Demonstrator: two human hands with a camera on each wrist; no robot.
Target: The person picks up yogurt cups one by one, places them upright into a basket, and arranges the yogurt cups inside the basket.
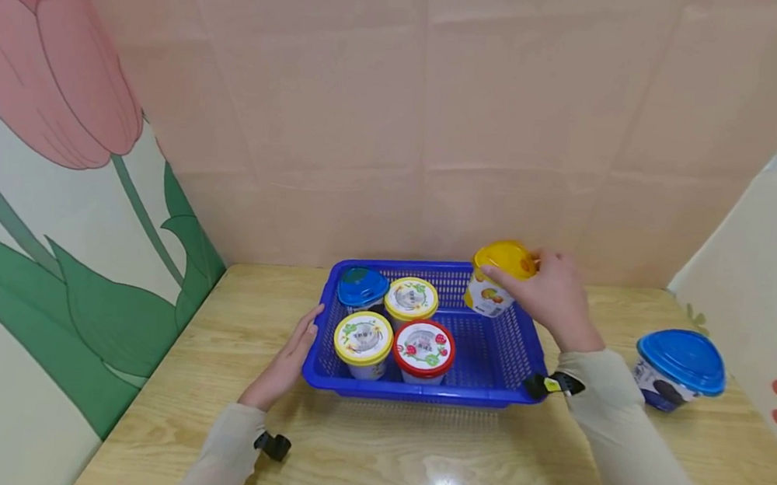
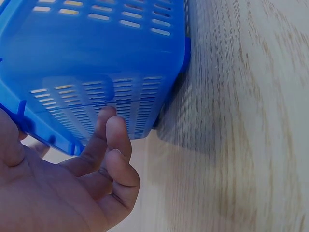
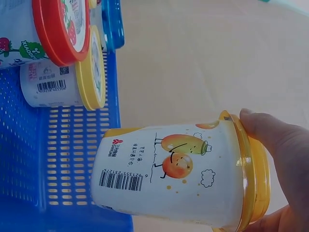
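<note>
My right hand point(image 1: 555, 297) holds a white tub with a see-through yellow lid point(image 3: 169, 169) by its lid, with the thumb and fingers at opposite sides. Fruit drawings and a barcode mark the tub, which is tilted over the right back part of the blue plastic basket point(image 1: 409, 389). At the basket's left end, my left hand point(image 1: 289, 362) rests against the rim, fingers loosely bent along the outer wall in the left wrist view. Inside stand two yellow-lidded tubs point(image 1: 364, 336), a red-lidded tub point(image 1: 424, 349) with strawberries on its lid, and a blue-lidded tub point(image 1: 361, 287).
Another blue-lidded tub point(image 1: 681, 368) stands on the wooden table point(image 1: 367, 459) to the right of the basket, beyond my right forearm. A pinkish covered wall point(image 1: 400, 119) rises close behind the basket. Flower-patterned panels point(image 1: 13, 198) flank the table.
</note>
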